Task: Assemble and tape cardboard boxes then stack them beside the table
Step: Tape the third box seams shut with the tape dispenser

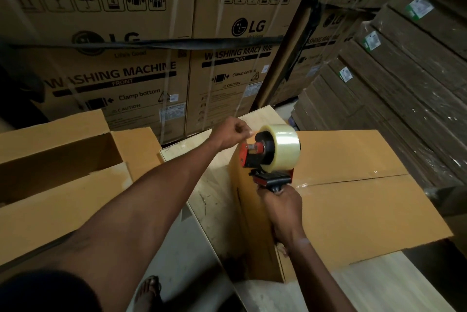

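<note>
Head view: tape dispenser [271, 157] is gripped by right hand [283, 206] at the box [353, 185] seam's left end, seam running rightward, left hand [233, 133] pinching tape.

Dispenser handle [276, 189] hidden within grip

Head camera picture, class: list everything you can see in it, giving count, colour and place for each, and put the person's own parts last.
Cardboard box: one, tan, on the table at right, top flaps closed, tape along part of the seam.
Tape dispenser: one, red and black with a clear tape roll, at the box's left edge.
Open box: one, tan, at left, flaps up.
Table: one, pale and scuffed, under the box.
Washing machine cartons: at least three, brown, strapped, behind.
Flat cardboard stacks: several, brown, at right.
Left hand: pinches near the roll.
Right hand: grips the dispenser handle.
Foot: one, in a sandal, bottom centre.
</note>
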The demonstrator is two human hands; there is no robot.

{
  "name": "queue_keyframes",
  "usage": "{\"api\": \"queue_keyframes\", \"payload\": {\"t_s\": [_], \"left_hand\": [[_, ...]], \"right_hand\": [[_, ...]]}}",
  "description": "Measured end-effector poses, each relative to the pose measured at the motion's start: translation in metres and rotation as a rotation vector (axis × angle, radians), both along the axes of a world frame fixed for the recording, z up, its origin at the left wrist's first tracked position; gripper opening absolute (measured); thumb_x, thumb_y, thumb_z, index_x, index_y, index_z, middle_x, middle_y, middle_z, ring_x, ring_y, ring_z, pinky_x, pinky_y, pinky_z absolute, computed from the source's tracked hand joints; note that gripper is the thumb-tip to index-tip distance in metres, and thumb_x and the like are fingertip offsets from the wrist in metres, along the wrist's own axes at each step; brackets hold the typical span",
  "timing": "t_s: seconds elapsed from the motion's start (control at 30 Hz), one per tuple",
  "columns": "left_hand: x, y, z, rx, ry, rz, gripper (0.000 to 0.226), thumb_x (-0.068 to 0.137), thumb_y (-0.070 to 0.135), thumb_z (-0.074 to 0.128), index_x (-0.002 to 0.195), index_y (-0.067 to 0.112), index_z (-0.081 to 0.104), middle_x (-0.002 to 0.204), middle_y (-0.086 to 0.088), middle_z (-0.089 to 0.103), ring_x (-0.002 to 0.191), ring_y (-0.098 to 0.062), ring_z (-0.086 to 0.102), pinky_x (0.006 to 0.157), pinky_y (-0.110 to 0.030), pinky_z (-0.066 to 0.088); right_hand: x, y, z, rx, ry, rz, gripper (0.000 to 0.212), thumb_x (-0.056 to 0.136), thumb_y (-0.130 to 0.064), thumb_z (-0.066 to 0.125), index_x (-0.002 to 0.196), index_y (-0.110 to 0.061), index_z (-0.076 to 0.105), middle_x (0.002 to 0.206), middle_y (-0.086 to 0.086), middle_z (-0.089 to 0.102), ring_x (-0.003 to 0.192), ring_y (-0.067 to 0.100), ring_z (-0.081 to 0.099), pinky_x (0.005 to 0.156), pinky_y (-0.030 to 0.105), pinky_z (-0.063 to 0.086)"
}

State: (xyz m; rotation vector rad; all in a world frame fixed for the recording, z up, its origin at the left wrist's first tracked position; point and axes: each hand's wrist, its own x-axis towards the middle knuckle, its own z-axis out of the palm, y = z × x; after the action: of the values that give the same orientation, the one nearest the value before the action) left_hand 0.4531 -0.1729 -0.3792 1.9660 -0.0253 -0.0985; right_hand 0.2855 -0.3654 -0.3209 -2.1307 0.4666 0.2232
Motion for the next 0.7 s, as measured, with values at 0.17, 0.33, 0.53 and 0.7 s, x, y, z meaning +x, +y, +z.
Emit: {"api": "queue_keyframes", "payload": {"t_s": [0.17, 0.33, 0.53, 0.7], "left_hand": [[0.03, -0.005, 0.0, -0.027, 0.019, 0.104, 0.003, 0.087, 0.027, 0.078, 0.084, 0.028, 0.078, 0.091, 0.009, 0.077, 0.095, -0.015, 0.071, 0.094, -0.048, 0.058], [0.033, -0.007, -0.017, -0.054, 0.012, 0.133, 0.005, 0.082, 0.026, 0.077, 0.078, 0.028, 0.078, 0.084, 0.014, 0.076, 0.082, -0.006, 0.067, 0.089, -0.047, 0.06], [0.03, -0.012, -0.011, -0.089, 0.022, 0.183, 0.01, 0.088, 0.029, 0.076, 0.079, 0.025, 0.076, 0.09, 0.013, 0.076, 0.092, -0.01, 0.07, 0.092, -0.044, 0.058], [0.026, -0.015, -0.007, -0.105, 0.011, 0.206, 0.009, 0.092, 0.027, 0.076, 0.088, 0.019, 0.078, 0.093, 0.012, 0.074, 0.094, -0.012, 0.068, 0.093, -0.041, 0.056]], "right_hand": [[0.033, 0.023, 0.0, -0.027, 0.008, -0.058, 0.033, 0.074, -0.049, 0.073, 0.082, -0.017, 0.072, 0.082, 0.001, 0.075, 0.082, 0.027, 0.072, 0.081, 0.049, 0.062], [0.029, 0.023, -0.009, -0.102, -0.015, -0.071, 0.032, 0.084, -0.048, 0.076, 0.094, -0.018, 0.074, 0.099, 0.002, 0.076, 0.096, 0.027, 0.07, 0.091, 0.043, 0.058], [0.004, 0.014, -0.001, -0.103, 0.019, -0.072, 0.024, 0.086, -0.041, 0.078, 0.092, -0.019, 0.073, 0.093, -0.001, 0.075, 0.088, 0.022, 0.069, 0.083, 0.039, 0.059], [-0.035, -0.003, 0.002, -0.149, 0.061, -0.043, 0.014, 0.088, -0.032, 0.075, 0.086, -0.019, 0.071, 0.082, 0.001, 0.072, 0.078, 0.022, 0.067, 0.064, 0.031, 0.051]]}}
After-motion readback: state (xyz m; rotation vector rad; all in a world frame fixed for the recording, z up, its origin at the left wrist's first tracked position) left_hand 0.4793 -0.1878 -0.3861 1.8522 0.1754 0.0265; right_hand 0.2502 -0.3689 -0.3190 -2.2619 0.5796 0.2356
